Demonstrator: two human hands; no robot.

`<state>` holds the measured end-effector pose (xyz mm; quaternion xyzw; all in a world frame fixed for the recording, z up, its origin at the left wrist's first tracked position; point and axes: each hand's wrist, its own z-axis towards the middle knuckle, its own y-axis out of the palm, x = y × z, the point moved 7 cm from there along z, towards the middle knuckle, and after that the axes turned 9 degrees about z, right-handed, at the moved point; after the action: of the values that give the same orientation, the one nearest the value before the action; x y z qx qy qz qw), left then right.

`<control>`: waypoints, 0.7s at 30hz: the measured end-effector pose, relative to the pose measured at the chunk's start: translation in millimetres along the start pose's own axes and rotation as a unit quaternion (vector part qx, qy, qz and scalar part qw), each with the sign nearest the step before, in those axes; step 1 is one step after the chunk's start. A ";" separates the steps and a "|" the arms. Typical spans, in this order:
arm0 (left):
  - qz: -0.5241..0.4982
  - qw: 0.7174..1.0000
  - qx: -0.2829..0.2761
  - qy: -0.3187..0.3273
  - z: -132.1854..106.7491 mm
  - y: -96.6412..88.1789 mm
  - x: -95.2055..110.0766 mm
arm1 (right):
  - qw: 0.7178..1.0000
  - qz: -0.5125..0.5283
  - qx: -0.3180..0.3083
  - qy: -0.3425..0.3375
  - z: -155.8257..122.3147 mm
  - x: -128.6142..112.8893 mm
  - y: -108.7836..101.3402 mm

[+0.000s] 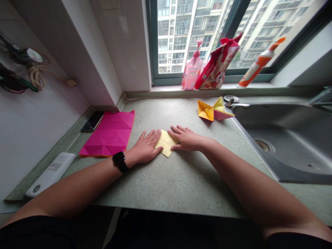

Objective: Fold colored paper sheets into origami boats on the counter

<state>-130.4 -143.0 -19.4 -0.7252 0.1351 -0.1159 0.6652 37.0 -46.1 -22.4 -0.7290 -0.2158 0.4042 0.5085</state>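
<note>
Touching yellow paper [166, 142], hands [146, 147] [187, 139] flat, apart; pump bottle [191, 73] on sill [166, 88], contents unclear.

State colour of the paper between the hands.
The paper is pale yellow, clearest in the head view.

Yellow paper [166, 141], magenta sheet [110, 133] on counter [160, 183]

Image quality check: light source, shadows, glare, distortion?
Head view: daylight from the window, buildings outside pale; soft shadow beside the right forearm; dull sheen in the sink; wide-angle stretch toward the edges; yellow paper reasonably clear.
</note>
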 end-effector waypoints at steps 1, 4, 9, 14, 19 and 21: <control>0.001 1.000 -0.003 -0.007 -2.7 0.2 -0.2 | 1.000 0.000 -0.002 0.004 0.3 0.2 0.3; 0.006 0.999 0.000 -0.042 -12.7 1.1 -2.3 | 1.000 -0.001 -0.006 0.006 0.3 0.3 0.9; -0.006 0.997 0.004 -0.080 -29.3 3.1 -11.0 | 1.000 -0.008 0.001 0.005 -0.1 0.1 0.5; -0.025 0.995 0.096 0.000 -29.7 -20.5 0.2 | 1.000 0.003 0.008 0.002 0.6 -0.5 1.1; -0.064 0.983 0.095 0.146 -22.5 -26.3 33.1 | 1.000 -0.001 0.009 -0.002 -3.5 -3.5 -0.6; -0.065 0.981 0.110 0.149 -21.0 -25.5 34.1 | 1.000 -0.006 0.000 -0.003 -6.2 -7.1 -3.2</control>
<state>-104.7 -172.5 7.5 -0.6296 0.1711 -0.2797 0.7043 38.2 -53.6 -15.9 -0.7268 -0.2221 0.4029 0.5101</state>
